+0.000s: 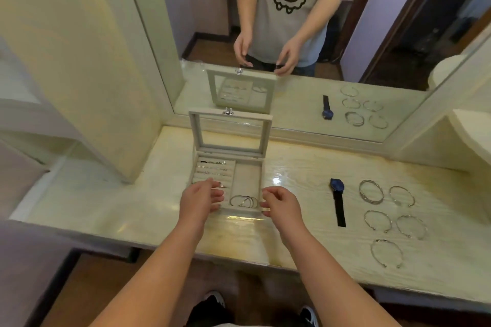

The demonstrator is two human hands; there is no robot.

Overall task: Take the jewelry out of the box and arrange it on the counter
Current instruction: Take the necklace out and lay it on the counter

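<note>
Reaching over the near edge of the counter (159, 207) toward the open jewelry box (233, 180), with its glass-paned lid standing upright near the mirror (292, 21). Holding the left grip (202, 200) at the box's near left corner, fingers loosely curled over the near ring rolls and pinching nothing visible. Holding the right grip (281, 206) at the near right corner, thumb and bent fingers spread apart, likewise closing on nothing that can be made out; not being able to tell whether either grip is touching the box wall. Showing thin bangles (244, 201) lying in the box's right compartment, between the two grips, and small rings (212, 167) tucked into the far rows of the left compartment. Showing also, well right of the box on the counter, a watch (338, 199) with a blue face and dark strap lying flat, face at the far end, and further right a stack of bracelets (360, 191) and four open cuffs (377, 211) lying flat, apart from one another.
</note>
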